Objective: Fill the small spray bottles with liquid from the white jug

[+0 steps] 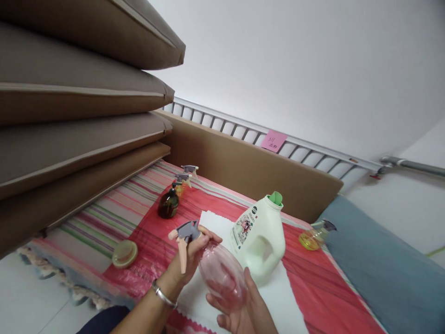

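Observation:
A clear pink spray bottle point(222, 276) lies tilted between both of my hands, above a white cloth. My left hand point(194, 250), with a silver bangle at the wrist, is wrapped round its neck just below the grey and peach trigger head point(187, 234). Lower down, my right hand point(243, 301) cups the bottle's base, fingers curled round it. Close behind stands a large pale green jug point(267, 236) with a green cap and a flower label; neither hand touches it.
Under everything lies a red sheet point(295, 278) on a striped cloth. A dark pump bottle point(168, 204) and other spray bottles stand at the back left, a yellow spray bottle point(311, 239) at right, a round lidded container point(124, 253) at left. Stacked cushions point(86, 88) overhang the left side.

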